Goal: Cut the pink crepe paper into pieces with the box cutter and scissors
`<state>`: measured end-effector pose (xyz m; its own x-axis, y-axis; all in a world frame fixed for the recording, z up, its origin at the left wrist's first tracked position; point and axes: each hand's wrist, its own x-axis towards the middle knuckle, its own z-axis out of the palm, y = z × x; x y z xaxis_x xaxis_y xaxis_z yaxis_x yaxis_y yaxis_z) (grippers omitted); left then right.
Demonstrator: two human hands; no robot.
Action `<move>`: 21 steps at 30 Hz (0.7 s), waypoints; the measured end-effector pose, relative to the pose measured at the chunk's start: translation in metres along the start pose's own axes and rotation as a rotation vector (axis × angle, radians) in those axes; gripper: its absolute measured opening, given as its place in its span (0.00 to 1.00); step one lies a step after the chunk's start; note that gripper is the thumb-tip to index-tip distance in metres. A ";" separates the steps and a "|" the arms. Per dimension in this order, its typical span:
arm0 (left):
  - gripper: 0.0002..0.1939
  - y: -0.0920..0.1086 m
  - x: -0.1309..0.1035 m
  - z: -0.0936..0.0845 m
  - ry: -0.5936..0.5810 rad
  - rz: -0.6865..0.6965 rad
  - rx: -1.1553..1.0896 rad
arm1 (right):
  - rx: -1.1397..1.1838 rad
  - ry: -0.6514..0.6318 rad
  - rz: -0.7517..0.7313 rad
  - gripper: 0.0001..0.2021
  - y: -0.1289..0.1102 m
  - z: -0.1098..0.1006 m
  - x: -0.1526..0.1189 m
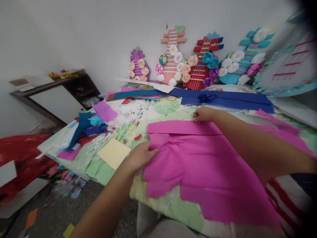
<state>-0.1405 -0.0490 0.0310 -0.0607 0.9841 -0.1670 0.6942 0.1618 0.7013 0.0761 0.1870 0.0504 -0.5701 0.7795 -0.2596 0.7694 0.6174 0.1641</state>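
Cluttered desk (184,214), pale wall (99,43) behind. Loose white string (133,110) could have snagged sliding paper. Left hand (142,156), nearly closed, pinched the left edge of pink paper (210,162) at the desk's front; hard pulling risked tearing the gathered crease. Right hand (205,114) curled beyond; hold unclear.

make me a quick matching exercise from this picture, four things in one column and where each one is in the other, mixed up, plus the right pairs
Things
1. left hand
2. right hand
3. cream square sheet
4. red instrument shape

Places
A. upright near the wall, trimmed with flowers
B. at the far edge of the pink paper
C. flat on the green-patterned tablecloth
D. at the left edge of the pink paper

Right pairs: 1-D, 2-B, 3-C, 4-A
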 end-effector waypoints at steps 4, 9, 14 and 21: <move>0.15 -0.008 0.004 -0.009 0.000 -0.057 -0.294 | 0.005 0.107 -0.078 0.18 -0.018 -0.012 -0.017; 0.19 -0.017 0.006 -0.006 -0.033 -0.073 -0.550 | 0.150 0.215 -0.457 0.15 -0.075 -0.010 -0.058; 0.13 -0.018 -0.007 -0.007 0.359 -0.132 -0.199 | 0.254 0.190 -0.583 0.13 -0.109 0.009 -0.077; 0.13 0.014 -0.006 0.008 0.402 0.485 0.576 | 0.230 0.191 -0.420 0.14 -0.121 0.021 -0.079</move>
<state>-0.1252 -0.0538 0.0362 0.1634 0.9035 0.3963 0.9590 -0.2398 0.1513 0.0341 0.0482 0.0308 -0.8697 0.4876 -0.0764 0.4936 0.8589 -0.1364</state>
